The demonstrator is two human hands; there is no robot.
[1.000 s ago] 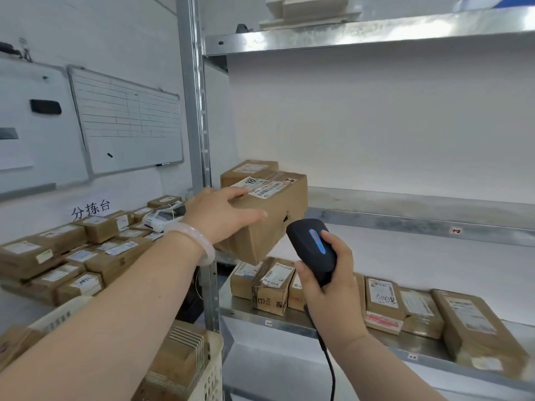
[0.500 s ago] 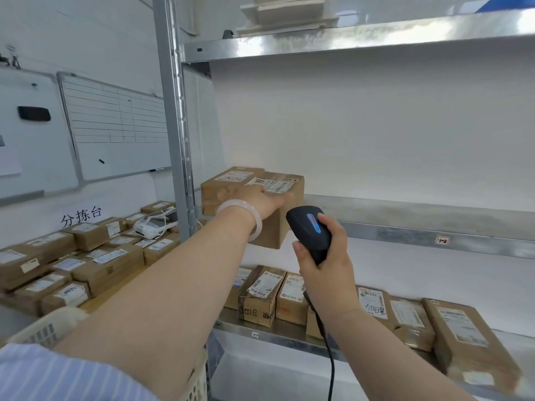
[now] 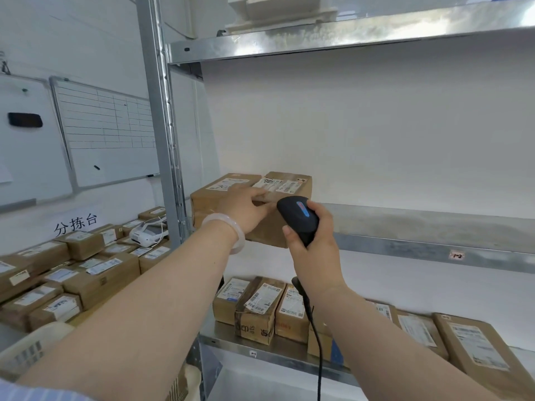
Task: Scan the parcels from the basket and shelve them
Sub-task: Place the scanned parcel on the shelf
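Cardboard under the left hand [image 3: 246, 208]: we lay our fingers together, nearly straight, over the near top edge of the parcel [image 3: 291, 184], probably to press it home against the neighbouring box [image 3: 209, 201] at the left end of the middle shelf [image 3: 434, 250]. Our right hand [image 3: 315, 248] wraps the scanner [image 3: 298, 216], held upright just near of the parcel, leaving the other hand free for shelving. Below, shelved parcels [image 3: 260, 308] stand in a row; near left, the basket [image 3: 26, 351].

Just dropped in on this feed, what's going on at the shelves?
A person's left hand rests on a cardboard box on the middle shelf, tight against a second box. The right hand holds a black corded scanner just in front of it. More parcels stand on the lower shelf.
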